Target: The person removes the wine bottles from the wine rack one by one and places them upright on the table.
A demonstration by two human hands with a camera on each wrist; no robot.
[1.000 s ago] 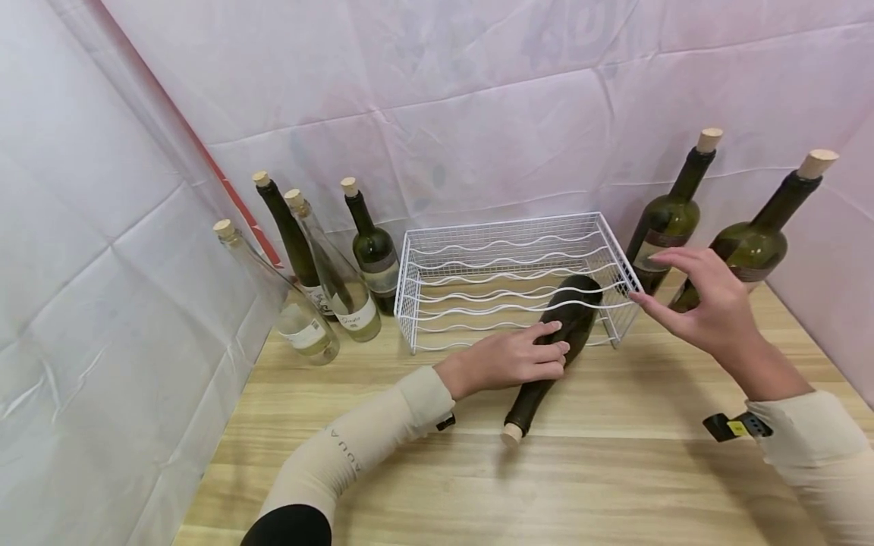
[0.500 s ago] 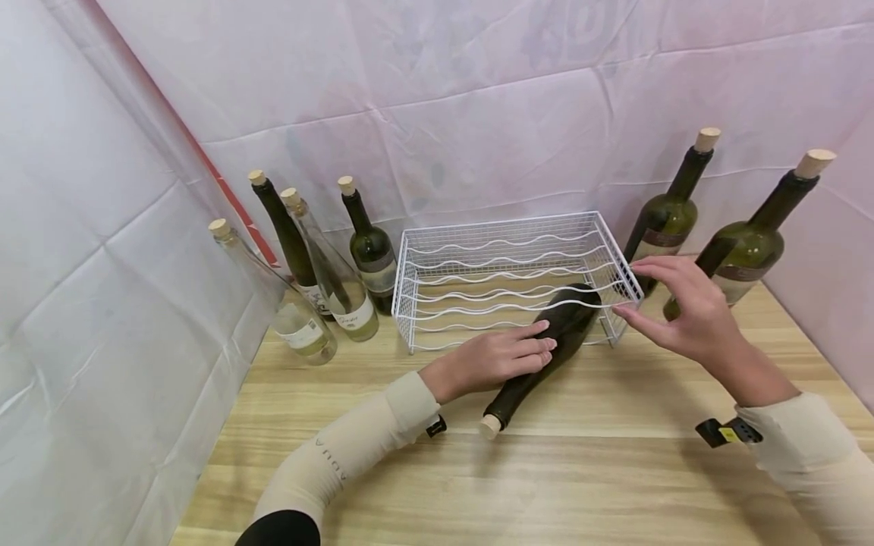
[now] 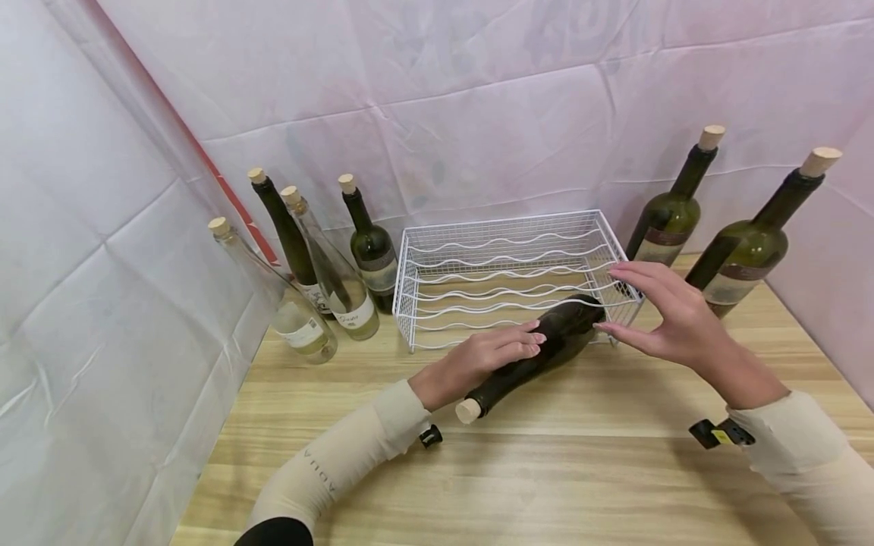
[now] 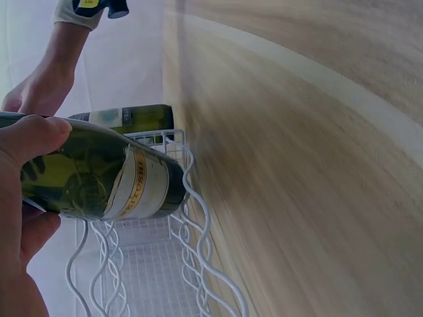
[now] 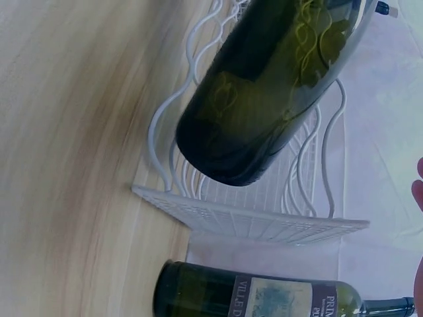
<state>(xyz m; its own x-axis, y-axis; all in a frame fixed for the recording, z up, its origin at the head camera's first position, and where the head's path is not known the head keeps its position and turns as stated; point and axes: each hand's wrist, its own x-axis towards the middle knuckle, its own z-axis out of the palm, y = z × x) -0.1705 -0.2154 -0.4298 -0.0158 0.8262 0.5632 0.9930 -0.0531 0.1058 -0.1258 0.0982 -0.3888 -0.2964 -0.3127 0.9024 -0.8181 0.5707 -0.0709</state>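
Observation:
My left hand (image 3: 478, 356) grips a dark green wine bottle (image 3: 563, 334) from above, around its body. The bottle slants in front of the white wire rack (image 3: 471, 307), its corked neck towards the lower left and its base near the rack's right end. In the left wrist view, thumb and fingers wrap the bottle (image 4: 86, 172) and a label faces the camera. My right hand (image 3: 676, 318) hovers over the rack's right end near the bottle's base, thumb and fingers spread apart. The right wrist view has a gap between its fingertips (image 5: 418, 188) and the bottle (image 5: 258, 92).
Two corked green bottles, a nearer one (image 3: 740, 258) and a farther one (image 3: 665, 227), stand upright right of the rack. Left of it stand several more corked bottles, among them a clear one (image 3: 344, 288) and a green one (image 3: 375, 258). White cloth (image 3: 478, 114) hangs behind the wooden table (image 3: 546, 485).
The bottle's corked end has swung left and slightly up in the head view, along with my left hand. My right hand has come left, nearer the bottle's base.

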